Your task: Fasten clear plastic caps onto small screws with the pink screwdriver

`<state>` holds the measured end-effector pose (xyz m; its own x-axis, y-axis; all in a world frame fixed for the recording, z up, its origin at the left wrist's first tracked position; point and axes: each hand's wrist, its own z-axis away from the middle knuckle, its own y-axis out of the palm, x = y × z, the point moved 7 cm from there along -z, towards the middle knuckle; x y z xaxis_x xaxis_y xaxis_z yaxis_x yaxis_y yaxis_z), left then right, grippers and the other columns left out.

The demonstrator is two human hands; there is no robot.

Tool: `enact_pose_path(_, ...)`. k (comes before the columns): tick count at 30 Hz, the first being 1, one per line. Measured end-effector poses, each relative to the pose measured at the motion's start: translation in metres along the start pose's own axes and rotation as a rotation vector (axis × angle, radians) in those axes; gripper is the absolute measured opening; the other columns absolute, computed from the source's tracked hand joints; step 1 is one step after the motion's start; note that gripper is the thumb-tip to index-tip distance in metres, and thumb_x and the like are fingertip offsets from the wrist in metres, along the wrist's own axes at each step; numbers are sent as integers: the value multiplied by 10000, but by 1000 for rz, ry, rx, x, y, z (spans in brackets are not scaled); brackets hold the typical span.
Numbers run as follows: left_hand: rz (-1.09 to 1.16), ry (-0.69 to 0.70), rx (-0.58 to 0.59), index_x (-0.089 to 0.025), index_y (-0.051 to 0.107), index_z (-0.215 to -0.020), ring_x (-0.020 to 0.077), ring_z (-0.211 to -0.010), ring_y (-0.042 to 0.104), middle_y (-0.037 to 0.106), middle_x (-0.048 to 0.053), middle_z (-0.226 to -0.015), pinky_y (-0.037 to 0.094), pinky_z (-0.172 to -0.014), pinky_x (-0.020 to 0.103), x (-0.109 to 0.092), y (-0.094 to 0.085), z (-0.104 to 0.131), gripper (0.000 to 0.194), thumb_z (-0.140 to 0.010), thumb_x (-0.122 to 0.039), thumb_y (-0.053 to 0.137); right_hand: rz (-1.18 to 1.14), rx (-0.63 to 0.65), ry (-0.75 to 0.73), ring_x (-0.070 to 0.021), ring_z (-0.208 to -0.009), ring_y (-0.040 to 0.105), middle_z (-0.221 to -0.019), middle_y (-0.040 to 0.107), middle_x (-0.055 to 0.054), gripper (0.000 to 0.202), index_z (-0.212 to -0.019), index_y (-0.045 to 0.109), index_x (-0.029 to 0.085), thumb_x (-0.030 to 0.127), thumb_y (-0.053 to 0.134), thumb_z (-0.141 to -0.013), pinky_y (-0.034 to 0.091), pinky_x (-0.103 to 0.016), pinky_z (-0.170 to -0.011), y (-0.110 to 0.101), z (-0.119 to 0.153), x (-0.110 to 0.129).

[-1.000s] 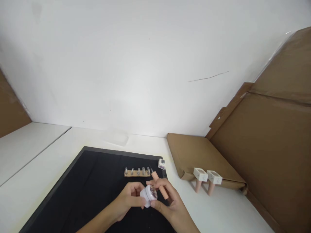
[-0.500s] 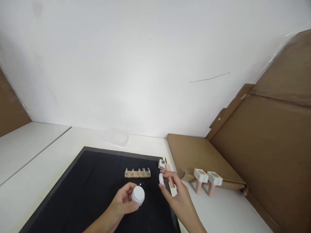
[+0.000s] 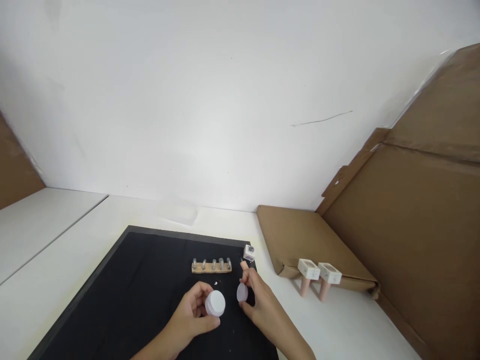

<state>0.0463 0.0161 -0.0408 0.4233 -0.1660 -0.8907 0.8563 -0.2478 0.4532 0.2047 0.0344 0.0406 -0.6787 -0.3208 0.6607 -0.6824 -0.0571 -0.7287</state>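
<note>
My left hand [image 3: 189,314] grips a small round white jar [image 3: 215,303] above the black mat [image 3: 131,280]. My right hand [image 3: 263,306] is just to its right and pinches the jar's white lid [image 3: 242,292] on edge, a small gap away from the jar. A thin dark tip pokes up past my right fingers; what it belongs to is hidden by the hand. Beyond both hands, a wooden strip [image 3: 211,266] with several small clear pieces lies on the mat, and a small white cube [image 3: 249,252] sits at the mat's far right corner.
Two white-topped pink stands [image 3: 309,271] [image 3: 329,275] are on the white table to the right of the mat. Behind them lies a flat cardboard box [image 3: 300,232], and a large cardboard sheet [image 3: 420,210] leans at the right. A white wall is behind.
The lid has come off the jar: my right hand took it away to the right, then brought it back close to the jar. The pink tool in that hand is no longer visible.
</note>
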Motion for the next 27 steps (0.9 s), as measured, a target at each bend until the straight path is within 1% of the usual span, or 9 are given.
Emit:
enact_pose_path(6, -110, 44, -12, -177, 533, -846, 110, -679, 504, 565, -19, -755, 376, -620, 223, 3, -3, -1, 483, -549, -392, 847, 64, 12, -24, -222, -915, 660, -982, 643, -36, 367, -911, 499, 237, 54, 539, -596, 518, -327, -810, -11, 2, -1)
enact_pose_path(9, -188, 86, -25, -176, 535, -837, 123, -686, 505, 566, -15, -750, 381, -628, 234, -1, -2, 1, 384, -605, -321, 803, 85, -29, -52, -248, -951, 646, -970, 647, -48, 215, -888, 486, 242, 120, 545, -721, 510, -362, -816, -20, 3, 6)
enact_pose_path(11, -243, 121, -54, -177, 544, -844, 124, -685, 490, 562, -18, -744, 376, -641, 240, -6, -2, 5, 316, -622, -212, 766, 87, -68, -90, -245, -981, 628, -962, 638, -61, 93, -893, 455, 244, 176, 484, -837, 492, -384, -846, -23, 6, 16)
enact_pose_path(13, -390, 204, -106, -184, 554, -862, 127, -688, 476, 557, -20, -753, 378, -659, 247, -17, -2, 10, 308, -615, -100, 716, 75, -80, -155, -226, -1005, 612, -967, 629, -60, 60, -877, 417, 249, 202, 453, -880, 481, -376, -870, -21, 10, 31)
enact_pose_path(15, -638, 365, -139, -195, 554, -891, 140, -706, 494, 572, -5, -803, 401, -668, 259, -32, 4, 18, 334, -616, -41, 664, 62, -57, -236, -205, -988, 613, -1006, 626, -49, 97, -876, 413, 256, 197, 488, -859, 493, -343, -847, -15, 15, 47)
enact_pose_path(18, -912, 634, -137, -210, 524, -944, 167, -745, 561, 604, 27, -880, 455, -660, 280, -51, 18, 30, 349, -655, -36, 613, 55, -22, -317, -201, -998, 609, -998, 628, -33, 212, -909, 424, 263, 151, 557, -789, 503, -326, -843, -4, 21, 63)
enact_pose_path(20, -1015, 754, -169, -216, 502, -969, 186, -761, 597, 617, 39, -887, 485, -666, 303, -59, 21, 35, 350, -676, -46, 592, 58, -18, -342, -206, -995, 608, -988, 628, -31, 261, -917, 425, 262, 116, 571, -757, 511, -332, -835, 0, 22, 67)
enact_pose_path(23, -1153, 837, -220, -219, 494, -970, 214, -769, 630, 643, 59, -894, 507, -671, 339, -66, 23, 38, 343, -681, -58, 583, 72, -22, -373, -222, -991, 613, -974, 632, -31, 275, -912, 423, 262, 93, 563, -746, 490, -402, -894, 5, 21, 68)
enact_pose_path(27, -1287, 842, -219, -220, 518, -952, 233, -763, 652, 674, 74, -898, 508, -658, 349, -68, 23, 37, 326, -681, -62, 604, 93, -36, -403, -224, -927, 637, -930, 637, -23, 289, -911, 409, 267, 78, 546, -741, 422, -496, -977, 9, 20, 68)
